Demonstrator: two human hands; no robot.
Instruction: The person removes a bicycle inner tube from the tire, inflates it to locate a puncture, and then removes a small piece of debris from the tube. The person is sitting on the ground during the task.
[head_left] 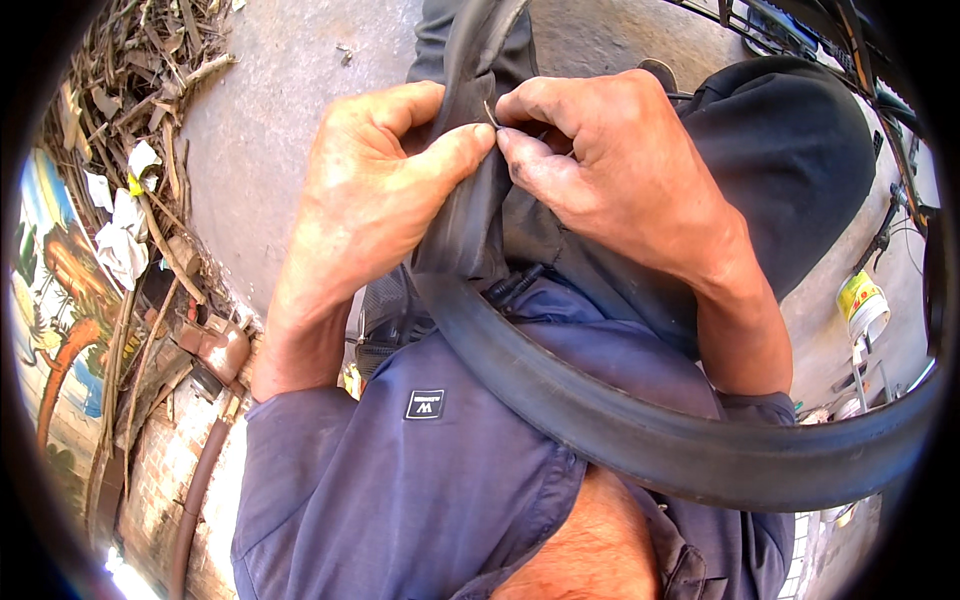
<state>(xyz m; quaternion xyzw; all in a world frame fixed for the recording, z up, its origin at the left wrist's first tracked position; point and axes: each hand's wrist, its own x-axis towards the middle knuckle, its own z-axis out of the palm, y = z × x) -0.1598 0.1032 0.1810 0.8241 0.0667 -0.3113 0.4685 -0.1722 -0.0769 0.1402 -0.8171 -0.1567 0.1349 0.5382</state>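
Head view: left hand (375, 180) and right hand (600, 165) pinch black tyre (600, 415); yellow-labelled tub (862, 305) right.

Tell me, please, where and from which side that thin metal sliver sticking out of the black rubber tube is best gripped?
Grip the thin metal sliver at its exposed upper end, probably from the right with the right hand, because it pokes up from the black rubber tube, which the left hand pinches below.

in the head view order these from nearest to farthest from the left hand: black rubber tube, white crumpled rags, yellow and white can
1. black rubber tube: pinched in the left hand, centre.
2. white crumpled rags: on the ground by the sticks, far left.
3. yellow and white can: on the ground, far right.
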